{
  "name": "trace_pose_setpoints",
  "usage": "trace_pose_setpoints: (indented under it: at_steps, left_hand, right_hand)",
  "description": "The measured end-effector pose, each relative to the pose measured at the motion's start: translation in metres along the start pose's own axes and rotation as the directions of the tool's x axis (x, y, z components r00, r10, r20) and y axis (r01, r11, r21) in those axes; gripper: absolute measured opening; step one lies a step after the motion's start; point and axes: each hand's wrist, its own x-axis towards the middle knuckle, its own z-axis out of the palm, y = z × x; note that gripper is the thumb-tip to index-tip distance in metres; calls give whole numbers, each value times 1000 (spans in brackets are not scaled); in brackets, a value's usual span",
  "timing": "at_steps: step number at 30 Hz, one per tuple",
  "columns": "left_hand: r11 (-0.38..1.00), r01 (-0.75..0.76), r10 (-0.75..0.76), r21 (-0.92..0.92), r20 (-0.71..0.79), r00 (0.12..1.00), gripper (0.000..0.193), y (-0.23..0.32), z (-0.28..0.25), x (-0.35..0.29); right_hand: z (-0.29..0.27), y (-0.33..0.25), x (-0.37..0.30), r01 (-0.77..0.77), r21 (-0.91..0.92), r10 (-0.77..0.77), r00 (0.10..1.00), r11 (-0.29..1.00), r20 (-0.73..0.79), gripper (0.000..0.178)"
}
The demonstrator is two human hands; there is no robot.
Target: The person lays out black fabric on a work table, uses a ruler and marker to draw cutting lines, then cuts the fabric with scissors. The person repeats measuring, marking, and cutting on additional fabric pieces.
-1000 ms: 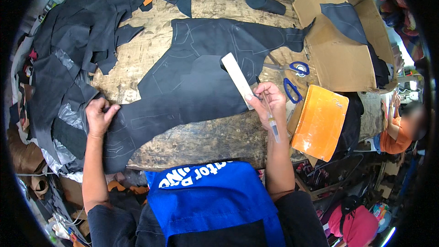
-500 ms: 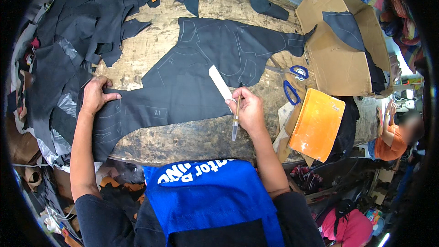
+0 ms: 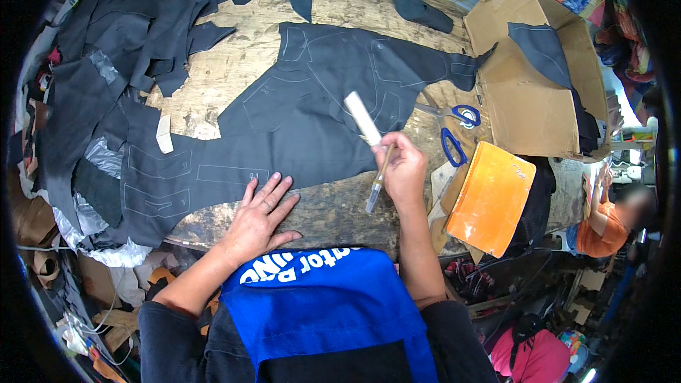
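Note:
A large black sheet, apparently leather (image 3: 298,113), lies across the wooden table with pale outlines of shapes drawn on it. My left hand (image 3: 261,216) rests with spread fingers on its front edge, beside a drawn rectangle, holding nothing. In the fingers of my right hand (image 3: 406,167) are a pen (image 3: 381,181), its tip end pointing toward me, and a narrow white strip (image 3: 363,119) that reaches out over the sheet. The strip is slightly blurred. A small pale piece (image 3: 164,134) lies at the sheet's left far edge.
Scissors with blue handles (image 3: 452,145) lie right of the sheet, near an orange notebook (image 3: 491,198). A cardboard box (image 3: 518,92) with black pieces stands at the far right. Black scraps (image 3: 128,35) are heaped on the left. Another person in orange (image 3: 606,227) is at the right.
My left hand has moved right and toward me, from the sheet's left end to its front edge. My right hand has shifted slightly right with the pen and strip.

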Motion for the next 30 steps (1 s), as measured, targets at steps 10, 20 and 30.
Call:
trace_pose_setpoints:
  at_steps: [10,20,30]
  left_hand:
    - [981,-160,147,-114,-116,982,45,6,9,9]
    - [995,-79,82,54,-51,995,79,11,21,67]
    - [986,-88,90,143,-8,996,75,8,25,60]
  right_hand:
    - [15,-13,-6,-238,378,19,866,894,500,12]
    - [31,-21,5,129,87,-144,968,988,204,12]
    - [7,-16,-3,70,-316,-45,995,946,87,18]
